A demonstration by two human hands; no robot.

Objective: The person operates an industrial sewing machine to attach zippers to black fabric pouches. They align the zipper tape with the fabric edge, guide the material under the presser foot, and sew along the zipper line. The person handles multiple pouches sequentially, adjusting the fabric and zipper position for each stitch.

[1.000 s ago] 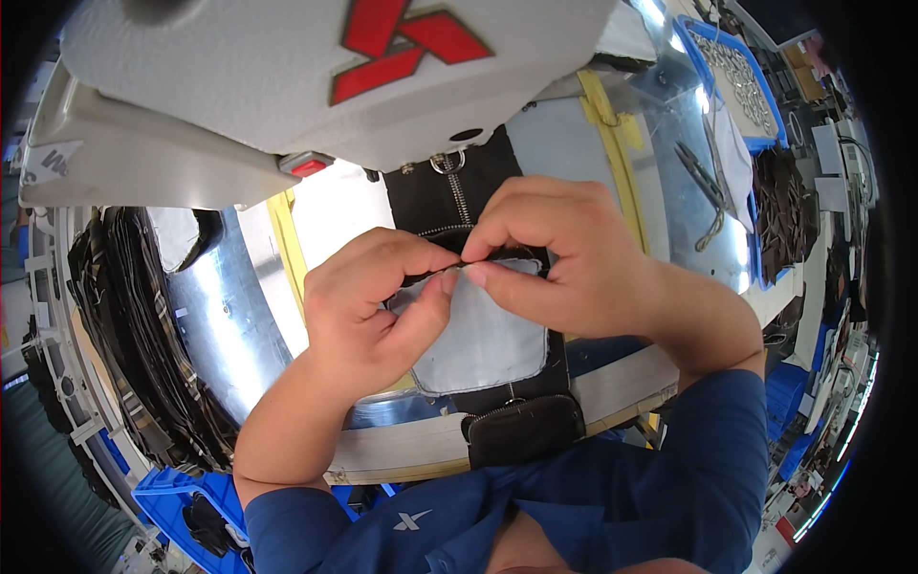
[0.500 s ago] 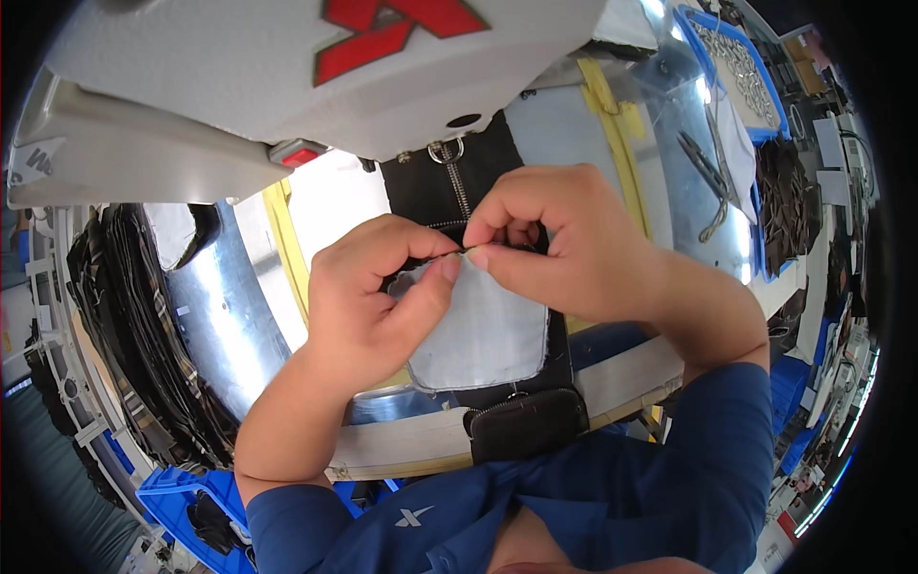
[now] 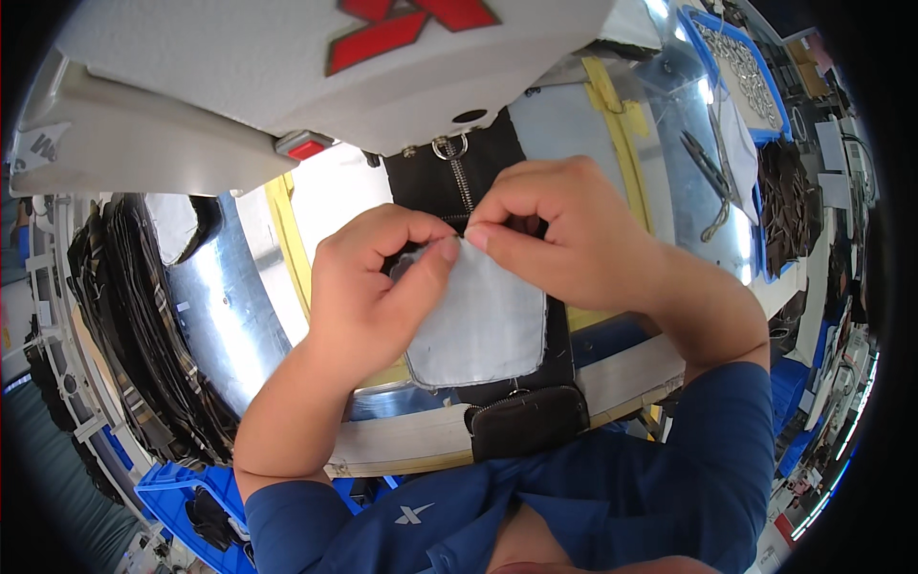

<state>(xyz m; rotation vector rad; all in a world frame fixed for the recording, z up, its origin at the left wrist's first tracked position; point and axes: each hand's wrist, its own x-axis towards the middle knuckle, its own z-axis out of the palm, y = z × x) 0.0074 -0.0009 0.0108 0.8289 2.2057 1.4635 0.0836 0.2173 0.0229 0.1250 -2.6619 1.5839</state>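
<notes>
A pale grey fabric panel (image 3: pixel 483 325) with a dark rough edge lies over a long black fabric piece (image 3: pixel 418 191). My left hand (image 3: pixel 363 282) is closed, pinching the panel's far edge between thumb and forefinger. Close beside it, my right hand (image 3: pixel 579 239) pinches the same edge, its other fingers curled. The fingertips of both hands nearly meet. Beyond them, a metal zipper (image 3: pixel 459 182) runs up the black piece to a metal D-ring (image 3: pixel 451 147). A dark zipped pouch (image 3: pixel 531 424) hangs at the table's near edge. What lies under the panel is hidden.
A large grey-white machine body (image 3: pixel 229 72) overhangs the far side. Stacked dark fabric pieces (image 3: pixel 143 325) lie at left. Thread snips (image 3: pixel 706 167) rest at right, near a blue tray (image 3: pixel 786 120) of metal rings. Yellow tape strips (image 3: pixel 622 143) cross the tabletop.
My fingertips have shifted slightly away from me along with the panel's far edge, both hands still pinching. The view has also moved a little.
</notes>
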